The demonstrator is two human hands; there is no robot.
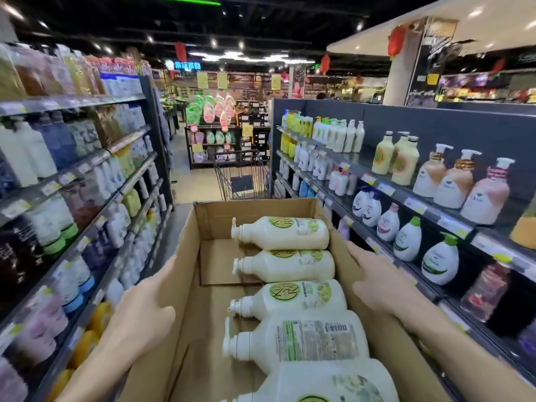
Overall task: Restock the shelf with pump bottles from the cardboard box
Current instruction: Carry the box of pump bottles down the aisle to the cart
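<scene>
Between the two aisle shelves, a long cardboard box point(208, 314) is carried lengthwise ahead of the person, with the left hand point(145, 306) pressed flat against its left outer wall and the right hand point(374, 282) pressed flat against its right outer wall; neither hand grasps a bottle. Inside, five cream pump bottles point(287, 265) lie on their sides in a row along the right half of the box. Each one's long axis runs across the box, pump heads pointing left toward the bare cardboard floor and bases against the right wall. That puts the bottle bodies just inside the wall the right hand rests on, so the right hand looks nearer to them, while the pumps face the left hand. The shelf point(385, 195) on the right holds matching cream bottles point(404, 162) standing upright on its upper tier, with open space beside them. I judge that tier the likely target: a bottle would have to be turned from lying crosswise to upright on the way there. A shopping cart point(240, 178) stands well ahead in the aisle.
</scene>
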